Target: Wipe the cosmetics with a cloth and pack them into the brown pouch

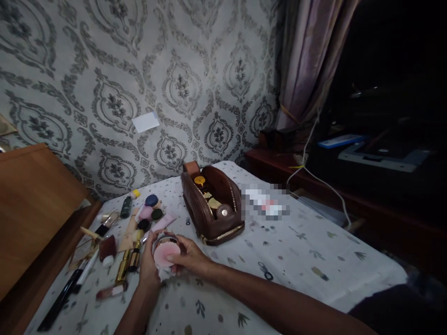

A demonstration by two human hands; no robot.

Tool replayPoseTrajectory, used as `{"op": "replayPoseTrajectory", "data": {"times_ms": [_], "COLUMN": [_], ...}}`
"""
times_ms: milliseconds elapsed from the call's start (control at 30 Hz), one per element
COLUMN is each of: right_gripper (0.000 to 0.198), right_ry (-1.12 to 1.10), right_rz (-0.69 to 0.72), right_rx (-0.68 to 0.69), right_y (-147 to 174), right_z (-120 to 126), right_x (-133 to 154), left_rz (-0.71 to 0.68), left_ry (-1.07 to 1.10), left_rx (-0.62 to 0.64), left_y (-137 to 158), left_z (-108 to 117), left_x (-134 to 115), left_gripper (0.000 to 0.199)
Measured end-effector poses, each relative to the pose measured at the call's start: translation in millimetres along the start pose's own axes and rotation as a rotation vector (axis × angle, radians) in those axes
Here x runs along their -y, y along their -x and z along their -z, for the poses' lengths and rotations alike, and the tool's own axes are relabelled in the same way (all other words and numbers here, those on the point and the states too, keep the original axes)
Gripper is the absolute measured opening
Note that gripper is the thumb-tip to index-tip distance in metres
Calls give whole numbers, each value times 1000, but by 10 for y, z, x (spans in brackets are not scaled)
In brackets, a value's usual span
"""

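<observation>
A round pink cosmetic compact (164, 253) with a shiny rim is held between both hands, its flat pink face toward me. My left hand (150, 263) is closed around its left side. My right hand (192, 257) grips the right side, with the thumb lying across the pink face. Just beyond my right hand stands a brown toiletry bag (223, 230), unzipped at the top. Inside it are a gold-capped item (199, 180) and other things that are hard to make out. A pink tube (166, 220) lies just beyond the compact.
Several cosmetics are spread to the left, among them a dark green bottle (126, 207), a blue-lidded jar (152, 200), a gold tube (123, 266) and a long black stick (60, 302). A wooden board (38, 204) borders the patterned cloth (289, 260). A blurred packet (267, 202) lies right of the bag.
</observation>
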State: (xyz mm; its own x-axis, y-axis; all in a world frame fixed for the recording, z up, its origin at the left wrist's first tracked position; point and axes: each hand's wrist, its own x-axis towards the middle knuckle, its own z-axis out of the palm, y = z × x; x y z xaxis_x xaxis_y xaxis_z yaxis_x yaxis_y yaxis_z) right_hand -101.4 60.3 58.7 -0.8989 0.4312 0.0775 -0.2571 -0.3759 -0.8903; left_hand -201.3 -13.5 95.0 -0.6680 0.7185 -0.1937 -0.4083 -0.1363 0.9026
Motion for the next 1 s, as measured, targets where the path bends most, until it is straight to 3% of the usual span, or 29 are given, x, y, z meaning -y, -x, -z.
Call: {"op": "replayPoseTrajectory", "data": {"times_ms": [100, 300, 433, 533, 633, 733, 1000], "right_gripper": [76, 70, 64, 53, 37, 29, 40], "right_ry": [-20, -209, -399, -578, -711, -689, -448], "right_rz": [2, -35, -65, -87, -99, -130, -150], "right_rx": [-23, 46, -89, -214, -297, -291, -189], "right_y": [-10, 0, -52, -93, -104, -90, -18], "right_z": [11, 4, 30, 77, 115, 119, 14], "right_x": [-27, -12, -32, -20, 24, 61, 124], "left_rz": [-11, -204, -354, -486, -502, -501, -653], "left_ry": [26, -126, -317, -483, -602, -669, -681], "left_rx": [39, -22, -67, 37, 154, 167, 48], "left_y": [7, -51, -85, -55, 2, 40, 62], "left_z": [-14, 3, 71, 110, 109, 93, 105], "left_x": [-6, 5, 108, 215, 291, 315, 263], "left_gripper": [51, 58, 54, 61, 69, 71, 62]}}
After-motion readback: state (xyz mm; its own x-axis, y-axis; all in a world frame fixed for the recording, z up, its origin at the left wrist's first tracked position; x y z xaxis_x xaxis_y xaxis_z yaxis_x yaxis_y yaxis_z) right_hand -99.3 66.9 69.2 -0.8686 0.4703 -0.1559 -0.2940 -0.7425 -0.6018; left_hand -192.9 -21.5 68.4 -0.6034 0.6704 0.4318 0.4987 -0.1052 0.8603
